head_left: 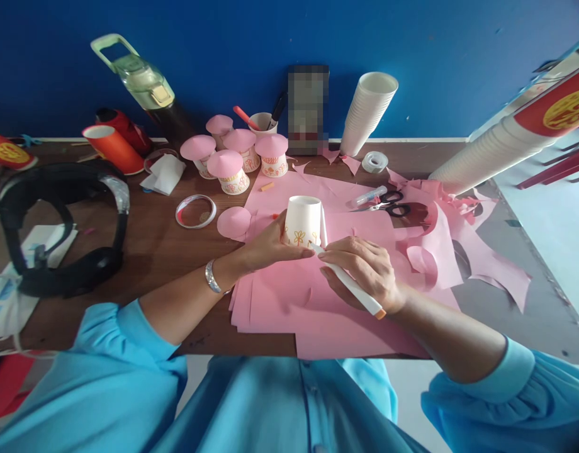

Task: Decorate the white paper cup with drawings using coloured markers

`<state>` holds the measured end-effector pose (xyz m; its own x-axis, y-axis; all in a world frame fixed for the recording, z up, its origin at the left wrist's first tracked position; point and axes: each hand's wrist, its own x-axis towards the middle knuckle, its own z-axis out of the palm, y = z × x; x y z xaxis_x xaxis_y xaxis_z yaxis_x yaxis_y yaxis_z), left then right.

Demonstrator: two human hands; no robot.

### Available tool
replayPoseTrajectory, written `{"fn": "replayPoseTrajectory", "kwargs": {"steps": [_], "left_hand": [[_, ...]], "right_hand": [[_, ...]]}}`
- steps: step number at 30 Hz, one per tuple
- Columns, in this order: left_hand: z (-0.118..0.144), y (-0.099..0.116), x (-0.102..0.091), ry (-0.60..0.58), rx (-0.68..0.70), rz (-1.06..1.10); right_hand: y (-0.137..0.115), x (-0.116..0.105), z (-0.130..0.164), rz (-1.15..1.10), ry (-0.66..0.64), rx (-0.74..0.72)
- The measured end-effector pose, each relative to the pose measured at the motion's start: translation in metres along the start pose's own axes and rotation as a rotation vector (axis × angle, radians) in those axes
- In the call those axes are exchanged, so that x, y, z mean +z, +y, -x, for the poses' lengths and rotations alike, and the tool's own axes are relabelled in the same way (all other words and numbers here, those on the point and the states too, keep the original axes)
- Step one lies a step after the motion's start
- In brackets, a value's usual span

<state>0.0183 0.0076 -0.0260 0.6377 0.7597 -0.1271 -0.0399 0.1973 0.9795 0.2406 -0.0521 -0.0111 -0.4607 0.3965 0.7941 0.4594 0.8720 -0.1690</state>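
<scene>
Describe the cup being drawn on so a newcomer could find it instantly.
On the pink paper sheets in the middle of the wooden table, find the upturned white paper cup steadied by the left hand. Unlike the decorated cups behind, it has no pink cap.

1 head camera looks forward and steeply down, close over the desk [143, 251], facing the blue wall [440, 50].

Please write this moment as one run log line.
left hand: steadies upturned paper cup | right hand: marker tip at cup | under: pink paper
</scene>
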Motion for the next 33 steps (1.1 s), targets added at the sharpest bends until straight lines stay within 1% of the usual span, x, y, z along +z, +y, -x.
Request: {"fn": "replayPoseTrajectory", "kwargs": {"steps": [10,17,27,33], "left_hand": [[-0.0008,-0.0017,-0.0018,-0.020,0.019,-0.051],[-0.0007,0.0004,-0.0013,-0.012,0.030,-0.099],[0.0004,0.0026,0.0004,-0.011,-0.005,-0.022],[0.0016,0.0072,-0.0011,-0.064,0.048,0.129]], "right_hand": [[-0.0004,0.0013,0.0010,0.012,0.001,0.006],[-0.0009,0.0000,-0.0003,0.032,-0.030,0.003],[-0.0014,-0.0008,-0.0011,0.032,-0.013,-0.005],[0.0012,-0.0033,-0.0032,0.061,0.033,0.006]]}}
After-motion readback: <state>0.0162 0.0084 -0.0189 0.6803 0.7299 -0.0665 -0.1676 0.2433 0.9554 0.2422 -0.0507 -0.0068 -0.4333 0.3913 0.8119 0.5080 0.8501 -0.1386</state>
